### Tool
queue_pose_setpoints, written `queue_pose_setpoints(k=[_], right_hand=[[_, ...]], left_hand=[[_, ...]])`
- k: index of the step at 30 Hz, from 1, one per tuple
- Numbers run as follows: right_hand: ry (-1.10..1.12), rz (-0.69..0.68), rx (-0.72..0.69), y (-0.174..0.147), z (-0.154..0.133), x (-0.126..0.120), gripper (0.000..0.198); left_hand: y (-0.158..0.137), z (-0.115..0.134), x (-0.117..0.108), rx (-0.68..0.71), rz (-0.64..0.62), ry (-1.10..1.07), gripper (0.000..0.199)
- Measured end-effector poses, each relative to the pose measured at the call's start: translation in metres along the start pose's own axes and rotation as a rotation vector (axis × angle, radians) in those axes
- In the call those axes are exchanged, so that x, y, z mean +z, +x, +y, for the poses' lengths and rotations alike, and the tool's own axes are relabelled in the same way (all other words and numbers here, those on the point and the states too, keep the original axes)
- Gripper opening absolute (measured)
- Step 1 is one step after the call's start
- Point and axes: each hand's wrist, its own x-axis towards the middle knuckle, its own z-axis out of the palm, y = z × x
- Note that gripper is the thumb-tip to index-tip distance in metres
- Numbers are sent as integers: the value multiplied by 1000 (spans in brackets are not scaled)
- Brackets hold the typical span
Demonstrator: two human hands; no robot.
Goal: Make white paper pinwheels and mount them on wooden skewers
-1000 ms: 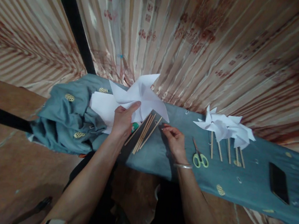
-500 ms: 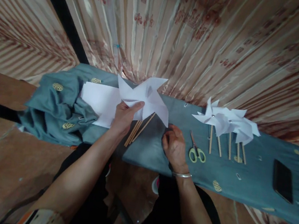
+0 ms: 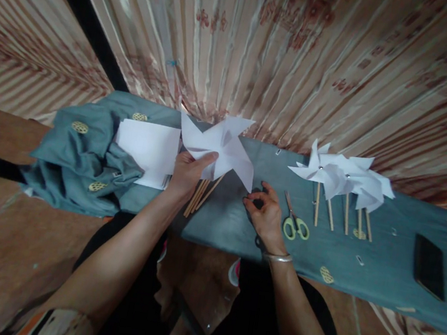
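My left hand [image 3: 189,172] pinches a white paper pinwheel [image 3: 230,149] near its centre, thumb on top, with the folded blades spread out. Low over the cloth, to the right of that pinwheel, is my right hand [image 3: 265,210]. Its thumb and index fingertips are pressed together, the other fingers curved apart; anything between the tips is too small to make out. Several thin wooden sticks [image 3: 197,200] lie partly under the held pinwheel. Scissors [image 3: 295,228] with green handles rest just right of my right hand.
White paper sheets [image 3: 146,150] lie at the left beside bunched green cloth [image 3: 72,139]. Several finished pinwheels on sticks [image 3: 335,178] overlap at the right. A dark phone [image 3: 430,267] lies farther right. A patterned curtain [image 3: 232,51] hangs behind the cloth-covered surface.
My right hand has turned and its fingers have spread from a curled shape into a thumb-and-index pinch. My left hand still holds the pinwheel, nearly unmoved. The view has shifted slightly.
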Motion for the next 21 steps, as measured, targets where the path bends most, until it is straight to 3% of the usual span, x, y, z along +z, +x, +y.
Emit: queue_pose_setpoints(k=[6, 10, 14, 17, 21], right_hand=[[-4, -14, -58, -6, 1, -1, 8], [44, -5, -20, -5, -1, -4, 9], [166, 55, 49, 1, -7, -22, 13], [320, 116, 82, 3, -21, -41, 16], [358, 133, -33, -4, -53, -56, 13]], left_hand=[[-1, -2, 2, 32, -9, 17, 35], [-1, -3, 2, 37, -9, 39, 32], [-4, -6, 3, -8, -13, 74, 30], [-8, -12, 6, -35, -47, 103, 29], [-14, -21, 13, -38, -118, 146, 21]])
